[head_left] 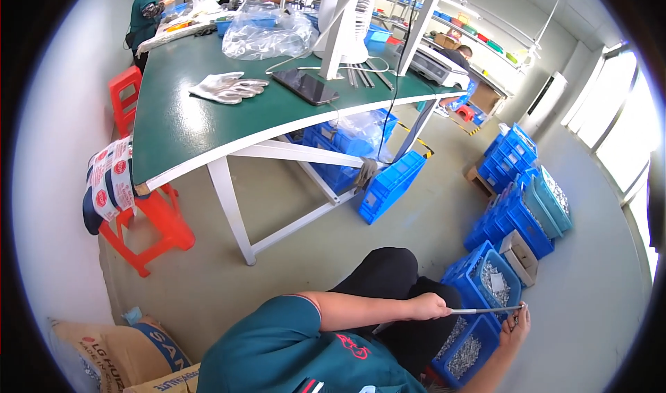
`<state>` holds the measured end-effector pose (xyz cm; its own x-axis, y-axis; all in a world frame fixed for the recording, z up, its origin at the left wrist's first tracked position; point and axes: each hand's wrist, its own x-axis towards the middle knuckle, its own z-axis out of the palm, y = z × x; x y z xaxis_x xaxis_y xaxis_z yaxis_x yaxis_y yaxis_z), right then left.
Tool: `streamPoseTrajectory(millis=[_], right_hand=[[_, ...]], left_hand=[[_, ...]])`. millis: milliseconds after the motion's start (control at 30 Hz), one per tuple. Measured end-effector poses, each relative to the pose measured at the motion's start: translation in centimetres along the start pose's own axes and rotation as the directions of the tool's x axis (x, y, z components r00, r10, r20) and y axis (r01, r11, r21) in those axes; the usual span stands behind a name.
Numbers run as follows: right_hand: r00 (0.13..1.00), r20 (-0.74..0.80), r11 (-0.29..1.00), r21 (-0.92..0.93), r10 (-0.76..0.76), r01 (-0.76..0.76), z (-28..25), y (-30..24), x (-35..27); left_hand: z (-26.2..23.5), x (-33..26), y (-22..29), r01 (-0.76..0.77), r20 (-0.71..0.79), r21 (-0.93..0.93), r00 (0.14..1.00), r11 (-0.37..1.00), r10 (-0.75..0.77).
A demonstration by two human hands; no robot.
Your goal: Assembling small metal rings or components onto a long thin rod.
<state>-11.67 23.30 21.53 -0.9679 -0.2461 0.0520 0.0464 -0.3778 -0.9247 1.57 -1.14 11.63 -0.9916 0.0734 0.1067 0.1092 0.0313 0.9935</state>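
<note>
A thin grey rod (479, 311) with a lighter end runs level between my two hands, over the blue bins. My left hand (430, 306) is closed around its lighter end. At the other end, the fingers of my right hand (515, 326) pinch the rod's tip; whether they also hold a small part is too small to tell. Just below the rod is a blue bin (494, 332) with small shiny metal pieces (466, 355) in it. Behind it, a lighter blue tray (515, 292) holds more such pieces and a white slip.
A green-topped table (173, 140) carries gloves (227, 88), a phone (305, 86), a fan and a scale (436, 70). Blue crates (510, 154) are stacked along the right wall. A red stool (163, 223) and brown sacks (114, 351) stand left. Other people work farther back.
</note>
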Motion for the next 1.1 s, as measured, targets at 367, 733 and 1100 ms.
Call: streamPoseTrajectory(millis=[367, 733, 1100], right_hand=[[0.994, -0.079, 0.996, -0.046, 0.069, -0.073, -1.2, 2.7, -0.8], [0.987, -0.095, 0.991, 0.047, 0.132, -0.128, -1.9, 4.5, 1.7], [0.954, 0.038, 0.843, 0.459, 0.297, -0.281, -5.9, 7.1, 4.6]], left_hand=[[1.3, 0.1, -1.0, 0.046, -0.046, 0.117, 0.998, 0.992, -0.041], [0.9, 2.5, -1.2, 0.562, 0.250, -0.278, 0.826, 0.779, -0.506], [-1.8, 1.5, -2.9, 0.611, 0.190, -0.271, 0.791, 0.743, -0.581]])
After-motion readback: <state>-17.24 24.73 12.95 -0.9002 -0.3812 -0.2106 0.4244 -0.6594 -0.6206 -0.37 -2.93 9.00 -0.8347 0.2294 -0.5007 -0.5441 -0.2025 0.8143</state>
